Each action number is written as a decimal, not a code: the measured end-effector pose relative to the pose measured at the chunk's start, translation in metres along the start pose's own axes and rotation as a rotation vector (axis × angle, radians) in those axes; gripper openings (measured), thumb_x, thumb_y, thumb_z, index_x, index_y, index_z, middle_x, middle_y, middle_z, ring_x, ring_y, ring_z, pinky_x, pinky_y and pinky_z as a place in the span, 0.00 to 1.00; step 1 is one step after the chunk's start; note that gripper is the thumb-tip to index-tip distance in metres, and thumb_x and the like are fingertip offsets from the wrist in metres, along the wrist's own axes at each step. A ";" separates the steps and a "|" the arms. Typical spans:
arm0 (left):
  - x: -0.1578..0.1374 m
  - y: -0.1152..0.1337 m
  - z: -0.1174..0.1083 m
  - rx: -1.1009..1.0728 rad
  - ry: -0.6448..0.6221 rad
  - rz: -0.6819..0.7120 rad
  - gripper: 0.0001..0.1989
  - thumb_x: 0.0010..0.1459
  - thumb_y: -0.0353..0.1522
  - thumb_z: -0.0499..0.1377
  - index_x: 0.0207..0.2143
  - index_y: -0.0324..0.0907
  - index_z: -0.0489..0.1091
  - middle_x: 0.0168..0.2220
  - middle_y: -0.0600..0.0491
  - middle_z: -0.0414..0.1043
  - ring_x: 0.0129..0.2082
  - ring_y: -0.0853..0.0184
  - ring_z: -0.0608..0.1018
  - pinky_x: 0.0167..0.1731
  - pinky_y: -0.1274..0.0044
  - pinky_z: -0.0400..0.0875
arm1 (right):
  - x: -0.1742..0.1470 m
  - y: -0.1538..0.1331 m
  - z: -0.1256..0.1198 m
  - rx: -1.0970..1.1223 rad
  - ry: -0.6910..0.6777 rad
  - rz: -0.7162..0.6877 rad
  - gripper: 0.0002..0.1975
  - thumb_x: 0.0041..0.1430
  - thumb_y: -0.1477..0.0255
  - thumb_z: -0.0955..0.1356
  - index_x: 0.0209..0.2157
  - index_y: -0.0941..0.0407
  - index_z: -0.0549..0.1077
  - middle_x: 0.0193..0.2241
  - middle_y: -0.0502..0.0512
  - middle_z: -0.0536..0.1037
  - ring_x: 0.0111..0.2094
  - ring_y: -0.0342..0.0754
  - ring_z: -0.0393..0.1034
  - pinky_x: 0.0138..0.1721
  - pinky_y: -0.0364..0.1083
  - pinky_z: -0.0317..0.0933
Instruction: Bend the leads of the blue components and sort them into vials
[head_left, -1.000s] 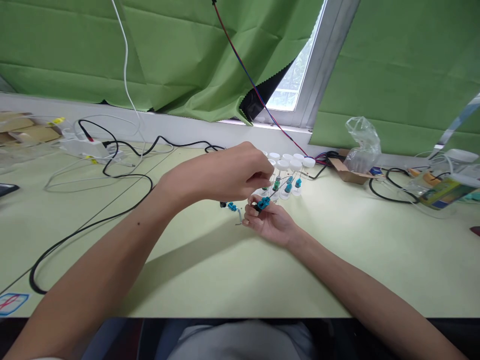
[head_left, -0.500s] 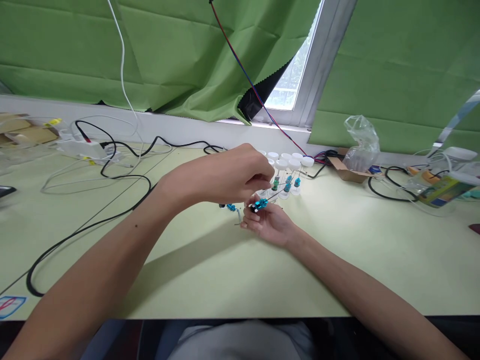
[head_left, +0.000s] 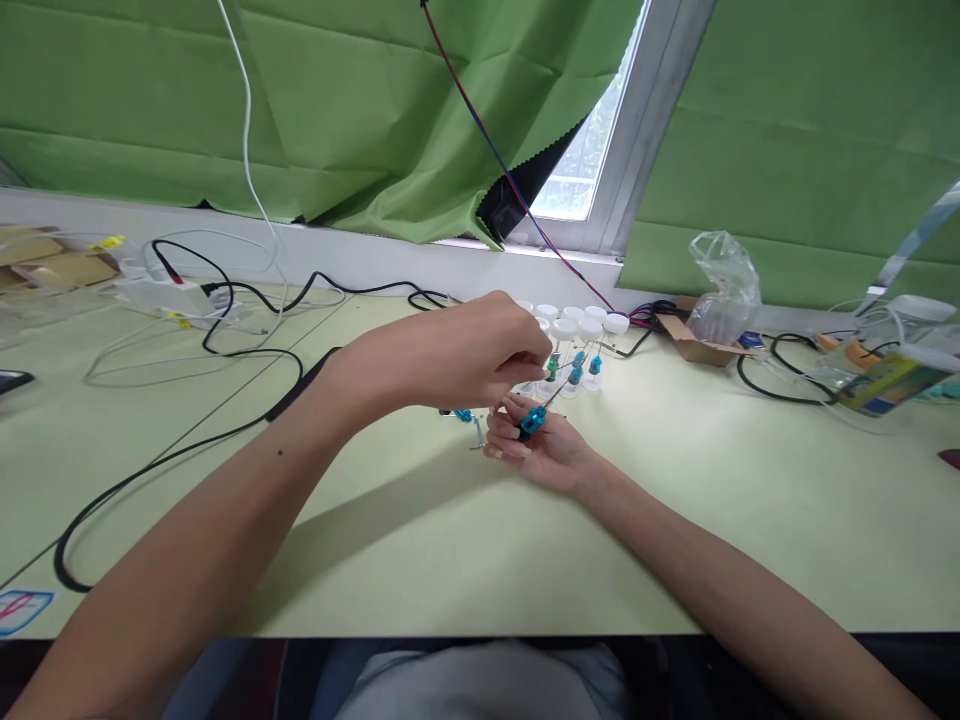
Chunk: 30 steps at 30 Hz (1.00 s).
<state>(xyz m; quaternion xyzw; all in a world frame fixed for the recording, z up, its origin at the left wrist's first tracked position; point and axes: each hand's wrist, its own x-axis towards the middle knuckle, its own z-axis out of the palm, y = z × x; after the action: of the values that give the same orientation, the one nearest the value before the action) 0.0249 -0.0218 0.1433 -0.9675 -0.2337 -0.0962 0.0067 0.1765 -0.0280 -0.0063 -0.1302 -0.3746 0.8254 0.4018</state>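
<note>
My right hand (head_left: pixel 544 450) is palm up with its fingers curled around a small bright-blue part (head_left: pixel 534 420). That part has a dark end and a thin metal rod pointing up to the right. My left hand (head_left: pixel 484 345) arches just above, back toward me, its fingers bent downward and closed. Its fingertips are near the rod; what they pinch is mostly hidden. An L-shaped metal hex key (head_left: pixel 478 436) lies left of my right hand, close to another blue part (head_left: pixel 463 414). Similar blue pieces (head_left: pixel 576 372) and a green one (head_left: pixel 553 365) stand beyond.
Several clear containers with white lids (head_left: pixel 591 326) stand behind my hands. Black cable (head_left: pixel 187 425) loops across the left. A cardboard box (head_left: pixel 694 345) with a plastic bag (head_left: pixel 724 290) sits at the back right, near a yellow-labelled tub (head_left: pixel 877 385).
The blue part in my right hand has turned and shifted slightly right and down, its rod now pointing up more steeply. My left hand has barely moved.
</note>
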 end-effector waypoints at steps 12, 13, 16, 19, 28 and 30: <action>0.003 0.002 0.004 -0.017 -0.018 0.048 0.14 0.61 0.26 0.52 0.22 0.39 0.69 0.22 0.54 0.67 0.24 0.70 0.66 0.27 0.75 0.55 | -0.001 0.000 -0.006 -0.039 -0.028 0.037 0.15 0.70 0.66 0.60 0.31 0.54 0.71 0.10 0.38 0.51 0.09 0.38 0.45 0.26 0.42 0.59; 0.003 0.003 0.004 -0.020 -0.020 0.050 0.14 0.60 0.26 0.52 0.22 0.39 0.69 0.22 0.54 0.67 0.23 0.70 0.67 0.27 0.75 0.55 | -0.001 0.001 -0.007 -0.040 -0.018 0.041 0.17 0.71 0.63 0.59 0.31 0.55 0.72 0.10 0.37 0.50 0.08 0.38 0.45 0.26 0.42 0.60; 0.003 0.002 0.004 -0.023 -0.017 0.052 0.14 0.60 0.26 0.52 0.23 0.40 0.69 0.22 0.54 0.67 0.23 0.70 0.67 0.27 0.75 0.55 | 0.000 0.001 -0.010 -0.034 0.018 0.061 0.21 0.71 0.58 0.58 0.32 0.55 0.73 0.09 0.36 0.50 0.07 0.38 0.45 0.27 0.43 0.61; 0.001 0.001 0.003 -0.019 -0.002 0.033 0.13 0.61 0.26 0.52 0.23 0.40 0.69 0.22 0.54 0.67 0.23 0.71 0.67 0.27 0.75 0.55 | 0.000 0.000 -0.007 -0.021 0.038 0.067 0.18 0.70 0.60 0.60 0.32 0.55 0.72 0.11 0.38 0.55 0.09 0.38 0.48 0.31 0.43 0.63; -0.003 -0.003 -0.004 0.034 0.051 -0.003 0.13 0.59 0.26 0.52 0.21 0.40 0.65 0.21 0.56 0.64 0.21 0.73 0.63 0.26 0.75 0.52 | 0.000 0.003 -0.005 0.085 0.020 -0.052 0.01 0.58 0.76 0.66 0.33 0.56 0.71 0.27 0.50 0.73 0.25 0.41 0.65 0.40 0.46 0.64; -0.002 -0.003 -0.004 0.035 0.048 -0.005 0.13 0.59 0.25 0.52 0.21 0.40 0.65 0.21 0.56 0.64 0.21 0.73 0.63 0.25 0.76 0.52 | 0.000 0.003 -0.006 0.070 0.036 -0.064 0.02 0.57 0.77 0.67 0.34 0.56 0.70 0.28 0.50 0.73 0.25 0.41 0.64 0.42 0.46 0.64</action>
<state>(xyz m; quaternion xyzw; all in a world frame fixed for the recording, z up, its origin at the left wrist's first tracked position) 0.0208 -0.0204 0.1463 -0.9642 -0.2373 -0.1150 0.0290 0.1782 -0.0265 -0.0123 -0.1189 -0.3420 0.8222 0.4391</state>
